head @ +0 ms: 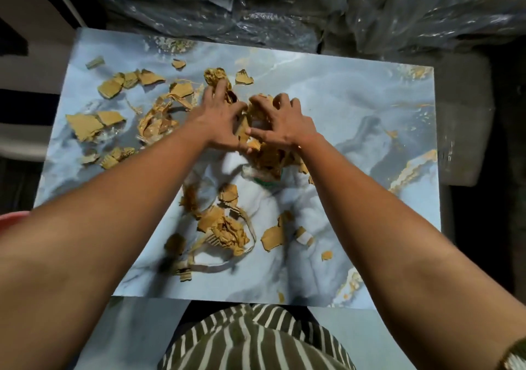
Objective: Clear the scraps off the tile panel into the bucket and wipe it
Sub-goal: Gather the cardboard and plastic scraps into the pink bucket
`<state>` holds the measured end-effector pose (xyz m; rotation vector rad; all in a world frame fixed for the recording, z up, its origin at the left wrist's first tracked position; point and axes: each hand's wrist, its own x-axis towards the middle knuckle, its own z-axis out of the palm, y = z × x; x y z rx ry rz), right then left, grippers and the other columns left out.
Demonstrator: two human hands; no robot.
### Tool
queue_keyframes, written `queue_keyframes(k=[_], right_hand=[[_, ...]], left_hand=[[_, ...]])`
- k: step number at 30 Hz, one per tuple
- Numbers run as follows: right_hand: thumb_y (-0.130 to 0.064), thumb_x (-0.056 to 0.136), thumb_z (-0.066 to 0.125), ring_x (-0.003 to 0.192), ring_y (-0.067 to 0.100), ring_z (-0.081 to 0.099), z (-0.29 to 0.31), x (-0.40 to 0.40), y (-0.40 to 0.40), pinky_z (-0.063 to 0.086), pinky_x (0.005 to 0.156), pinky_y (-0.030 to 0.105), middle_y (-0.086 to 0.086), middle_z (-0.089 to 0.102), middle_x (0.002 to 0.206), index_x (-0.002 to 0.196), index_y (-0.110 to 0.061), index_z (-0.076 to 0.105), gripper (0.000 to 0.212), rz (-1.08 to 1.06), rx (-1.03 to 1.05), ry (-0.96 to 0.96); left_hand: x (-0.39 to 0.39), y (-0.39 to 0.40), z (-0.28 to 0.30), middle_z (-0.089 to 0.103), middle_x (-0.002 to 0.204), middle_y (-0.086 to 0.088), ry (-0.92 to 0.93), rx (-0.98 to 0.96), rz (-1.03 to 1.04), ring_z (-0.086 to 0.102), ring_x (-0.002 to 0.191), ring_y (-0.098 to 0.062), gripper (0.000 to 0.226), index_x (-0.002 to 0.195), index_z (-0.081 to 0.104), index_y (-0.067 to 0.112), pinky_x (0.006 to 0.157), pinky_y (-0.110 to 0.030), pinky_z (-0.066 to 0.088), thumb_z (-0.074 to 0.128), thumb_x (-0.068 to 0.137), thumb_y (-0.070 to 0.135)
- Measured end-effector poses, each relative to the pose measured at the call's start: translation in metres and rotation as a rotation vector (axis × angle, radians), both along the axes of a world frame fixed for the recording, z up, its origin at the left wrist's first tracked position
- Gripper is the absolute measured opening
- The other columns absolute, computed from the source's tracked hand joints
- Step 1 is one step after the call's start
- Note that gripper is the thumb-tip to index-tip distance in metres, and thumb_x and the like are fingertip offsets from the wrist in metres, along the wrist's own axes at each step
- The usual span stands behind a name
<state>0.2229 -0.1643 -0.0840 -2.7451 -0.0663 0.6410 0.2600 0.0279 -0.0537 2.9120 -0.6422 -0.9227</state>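
A blue marbled tile panel (355,107) lies flat in front of me, strewn with torn brown cardboard scraps. My left hand (219,119) and my right hand (280,122) sit side by side over a heap of scraps (267,156) at the panel's middle, fingers curled and clawing into the pieces. More scraps (85,126) lie scattered at the left, and another pile (225,227) with strips of tape lies nearer to me. A sliver of a pink bucket rim (12,217) shows at the left edge.
Dark bundles wrapped in clear plastic (284,8) are stacked behind the panel. A white surface (25,56) stands at the far left. My striped clothing (256,341) is below the panel's near edge. A grey block (466,130) lies to the right.
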Motion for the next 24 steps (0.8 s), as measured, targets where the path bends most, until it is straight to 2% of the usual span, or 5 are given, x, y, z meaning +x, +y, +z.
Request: queue_keyframes(k=[5, 8, 14, 18, 24], right_hand=[[-0.083, 0.085, 0.051, 0.133, 0.036, 0.037, -0.002, -0.054, 0.008, 0.056, 0.084, 0.056, 0.011, 0.037, 0.144, 0.156, -0.045, 0.023, 0.084, 0.002, -0.028, -0.02], [-0.084, 0.088, 0.042, 0.132, 0.035, 0.041, -0.001, -0.088, 0.012, 0.057, 0.081, 0.053, 0.01, 0.04, 0.145, 0.157, -0.046, 0.019, 0.082, 0.005, -0.06, -0.045], [-0.101, 0.076, 0.032, 0.133, 0.038, 0.046, 0.027, -0.126, 0.003, 0.05, 0.099, 0.056, 0.011, 0.05, 0.151, 0.162, -0.048, -0.004, 0.107, -0.006, -0.112, -0.08], [-0.106, 0.051, 0.056, 0.141, 0.04, 0.035, 0.047, -0.124, -0.021, 0.052, 0.097, 0.064, 0.013, 0.035, 0.159, 0.161, -0.047, -0.014, 0.143, -0.112, -0.09, 0.022], [-0.063, 0.034, 0.101, 0.144, 0.05, 0.024, 0.044, -0.115, -0.024, 0.039, 0.109, 0.069, 0.019, 0.016, 0.162, 0.154, -0.05, -0.028, 0.177, -0.03, -0.06, 0.24]], left_hand=[[-0.046, 0.009, 0.005, -0.023, 0.167, -0.009, 0.025, -0.031, -0.027, -0.012, 0.154, -0.046, 0.121, 0.158, 0.021, 0.037, 0.117, -0.067, 0.029, 0.08, 0.061, 0.078], [-0.07, 0.017, 0.005, -0.025, 0.168, -0.01, 0.067, -0.027, -0.054, -0.015, 0.155, -0.044, 0.125, 0.161, 0.014, 0.037, 0.122, -0.064, 0.018, 0.078, 0.062, 0.079], [-0.092, 0.048, 0.017, -0.011, 0.172, -0.002, 0.003, 0.003, -0.158, -0.001, 0.158, -0.037, 0.15, 0.154, -0.023, 0.051, 0.124, -0.064, 0.008, 0.074, 0.046, 0.091], [-0.1, 0.06, 0.033, -0.013, 0.172, -0.005, 0.035, 0.034, -0.174, -0.006, 0.158, -0.036, 0.166, 0.149, -0.033, 0.049, 0.124, -0.065, 0.006, 0.08, 0.035, 0.088], [-0.139, 0.064, 0.027, -0.027, 0.168, -0.01, 0.045, 0.065, -0.182, -0.012, 0.157, -0.037, 0.179, 0.149, -0.042, 0.032, 0.127, -0.057, 0.009, 0.084, 0.033, 0.083]])
